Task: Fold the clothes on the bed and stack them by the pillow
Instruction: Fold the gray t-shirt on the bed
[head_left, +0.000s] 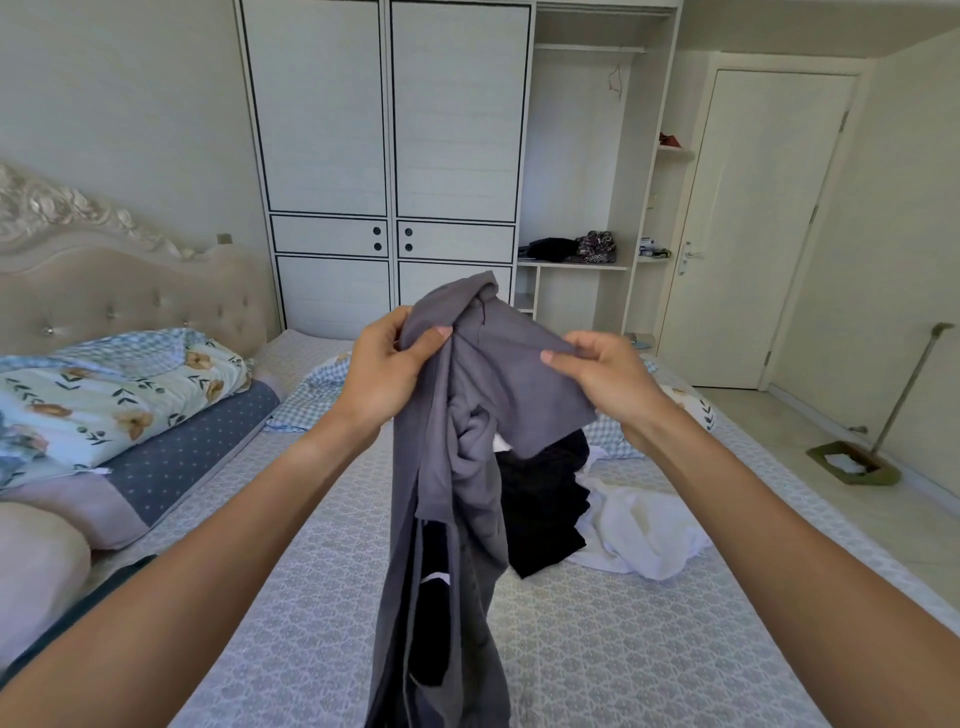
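Observation:
A grey garment (457, 467) hangs in the air over the bed (597, 649), bunched at the top and trailing down past the bottom edge of the view. My left hand (387, 364) grips its upper left part, thumb pressed on the cloth. My right hand (602, 374) pinches its upper right edge. Behind the grey garment, a black garment (545, 504) and a white garment (644, 530) lie crumpled together on the patterned bedspread. A floral pillow (104, 400) lies at the left by the headboard.
A blue dotted cushion (197, 447) and a pink one (36, 561) sit under and beside the pillow. A checked blanket (311, 395) lies across the far end. A wardrobe (384, 156) stands behind the bed, a dustpan (852, 462) on the floor at right.

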